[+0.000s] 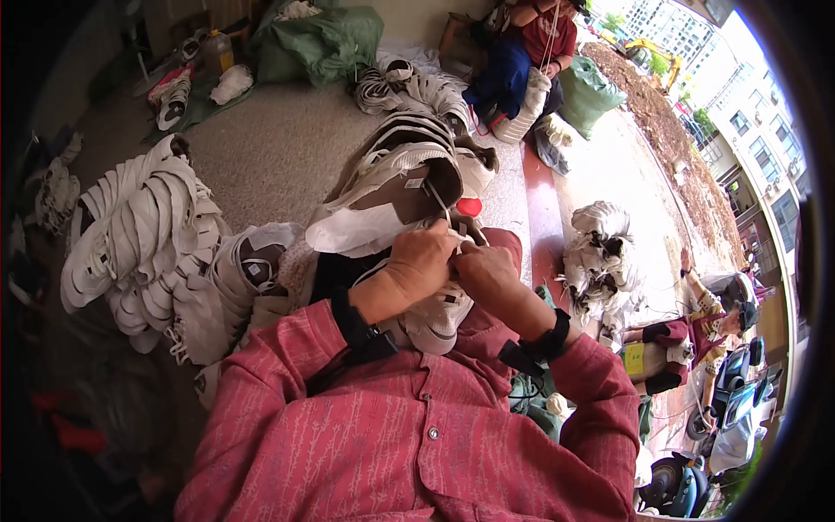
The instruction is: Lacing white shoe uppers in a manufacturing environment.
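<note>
My left hand (417, 265) and my right hand (494, 277) meet above my lap, both with closed, pinching fingers. A thin white shoelace (441, 205) runs up from between them toward the stacked uppers. Under the hands lies a pale shoe upper (432, 324), its toe toward me; my hands cover its lacing part. Directly beyond the left hand, a stack of cream shoe uppers (370, 196) with brown linings leans away from me. A small red object (470, 207) shows just beyond the fingertips.
Piles of shoe uppers lie at left (143, 235) and on the pavement at right (600, 252). Green sacks (326, 39) stand at the back. A seated co-worker (531, 65) handles strung uppers ahead; another person (696, 339) and parked scooters (735, 391) are at right.
</note>
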Available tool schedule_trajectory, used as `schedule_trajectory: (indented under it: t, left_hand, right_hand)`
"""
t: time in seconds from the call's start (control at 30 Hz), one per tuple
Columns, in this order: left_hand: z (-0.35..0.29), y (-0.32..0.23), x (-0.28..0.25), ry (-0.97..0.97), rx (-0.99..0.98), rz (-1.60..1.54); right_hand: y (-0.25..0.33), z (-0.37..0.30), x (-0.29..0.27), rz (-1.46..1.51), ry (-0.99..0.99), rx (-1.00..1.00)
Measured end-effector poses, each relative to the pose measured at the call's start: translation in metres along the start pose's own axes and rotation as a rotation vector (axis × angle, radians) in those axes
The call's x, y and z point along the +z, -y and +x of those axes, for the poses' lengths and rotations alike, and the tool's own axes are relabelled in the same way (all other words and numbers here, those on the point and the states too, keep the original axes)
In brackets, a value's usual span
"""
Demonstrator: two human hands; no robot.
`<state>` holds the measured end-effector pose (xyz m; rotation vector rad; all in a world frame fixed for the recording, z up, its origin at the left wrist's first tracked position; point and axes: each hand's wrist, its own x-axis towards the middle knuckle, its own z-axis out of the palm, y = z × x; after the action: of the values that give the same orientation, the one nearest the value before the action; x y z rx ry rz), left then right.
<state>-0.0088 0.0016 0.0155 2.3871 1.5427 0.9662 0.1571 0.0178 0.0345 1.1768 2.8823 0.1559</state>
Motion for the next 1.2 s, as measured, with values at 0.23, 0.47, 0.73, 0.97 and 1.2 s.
schedule_trajectory:
  t: [0.23,0.47,0.73,0.97,1.2]
  left_hand:
    - [0.012,0.027,-0.026,0.221,-0.143,-0.434]
    - [0.013,0.039,-0.02,0.227,-0.116,-0.545]
    - [0.016,0.039,-0.013,0.042,0.101,-0.459]
    - [0.011,0.023,-0.014,-0.037,0.393,-0.197]
    - [0.0,0.015,-0.01,-0.071,0.433,-0.008]
  right_hand:
    - [-0.017,-0.052,-0.068,-0.046,-0.334,0.215]
    - [-0.13,-0.179,-0.035,1.608,-1.554,0.853]
    - [-0.15,-0.244,0.094,2.479,-1.517,1.137]
    - [-0.041,-0.123,0.031,1.297,-0.943,0.8]
    - [0.01,-0.053,0.003,0.31,-0.607,0.171]
